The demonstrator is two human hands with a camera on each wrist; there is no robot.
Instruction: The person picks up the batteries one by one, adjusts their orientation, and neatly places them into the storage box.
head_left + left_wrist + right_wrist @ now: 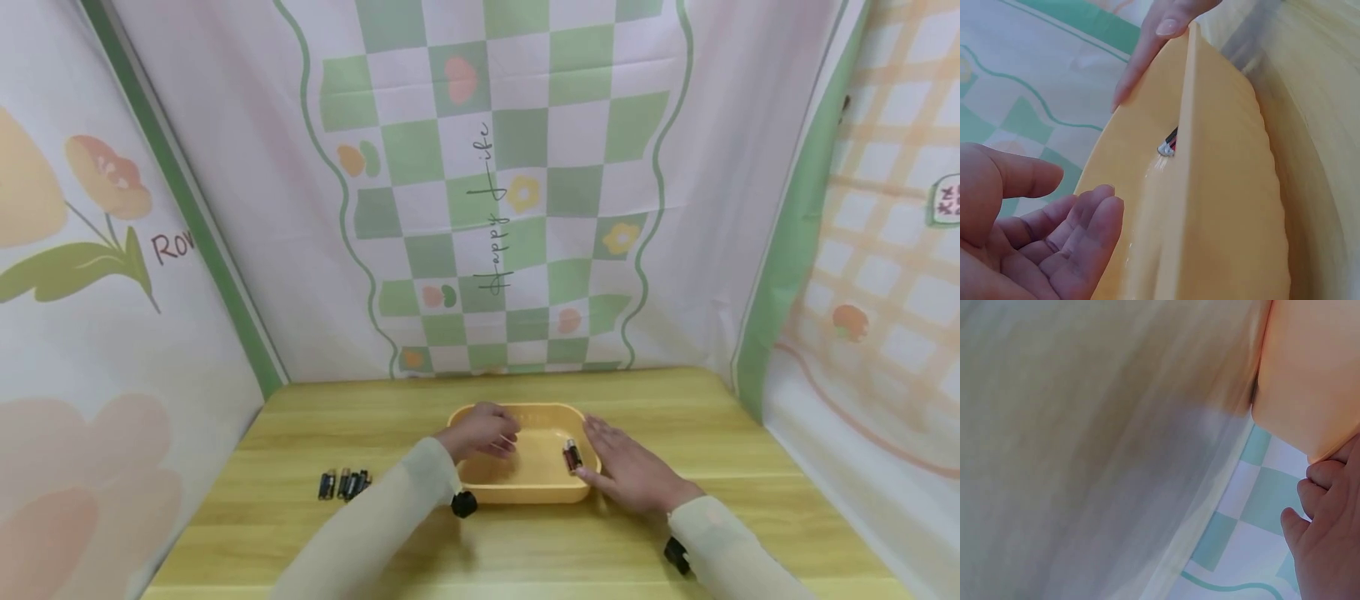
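Note:
A shallow yellow plastic tray point(517, 494) stands on the table. My left hand point(483, 429) hovers over its left part, fingers loosely bent with nothing between them. The left wrist view shows this same hand point(1047, 225) with a gap between thumb and fingertips. At the tray's right end, my right hand point(633, 471) rests against the rim, fingers extended along it and thumb at the near corner. Batteries point(572, 456) lie together inside the tray near the right thumb. In the left wrist view, the tray's wall partly hides these batteries point(1168, 144).
Several more batteries point(345, 484) lie on the wooden table point(300, 546) left of the tray, near the left sleeve point(390, 517). Printed curtains point(517, 192) hang behind the table and on both sides. A small black device point(464, 503) sits at the left wrist.

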